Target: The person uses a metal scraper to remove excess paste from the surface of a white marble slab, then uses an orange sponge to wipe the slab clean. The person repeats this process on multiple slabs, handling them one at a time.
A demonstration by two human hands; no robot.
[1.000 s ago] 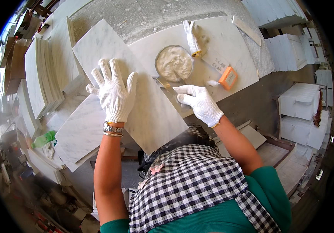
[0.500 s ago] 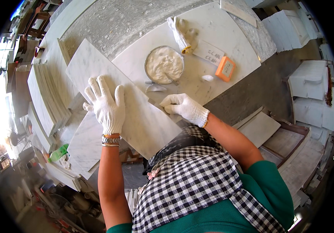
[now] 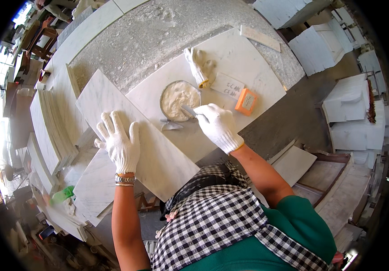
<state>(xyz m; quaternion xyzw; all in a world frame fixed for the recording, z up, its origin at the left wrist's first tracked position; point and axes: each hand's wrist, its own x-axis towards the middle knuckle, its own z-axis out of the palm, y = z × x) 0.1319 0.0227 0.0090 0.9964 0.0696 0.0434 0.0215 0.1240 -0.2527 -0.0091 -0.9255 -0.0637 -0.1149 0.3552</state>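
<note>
Gloved in white, my left hand (image 3: 121, 143) lies flat with spread fingers on a long grey-white marble slab (image 3: 156, 151). My right hand (image 3: 217, 124), gloved too, is closed round a small putty knife (image 3: 188, 110), its handle mostly hidden in the fist. The blade tip reaches over the rim into a round bowl (image 3: 162, 100) of thick off-white paste (image 3: 178, 97). Against the near side of the bowl lies a curved grey metal piece (image 3: 172, 126). The bowl stands on a wide marble board (image 3: 257, 67).
Beyond the bowl lie a spare pair of gloves (image 3: 196, 67), a marked white tile (image 3: 228, 85) and an orange box (image 3: 246, 101). Stacked slabs (image 3: 50, 128) stand at left, with a green bottle (image 3: 62, 194) below them. White blocks (image 3: 346, 97) are piled at right.
My right hand has moved from the slab's edge to the bowl, bringing the knife blade into the paste. My left hand stays on the slab. The whole view has shifted slightly.
</note>
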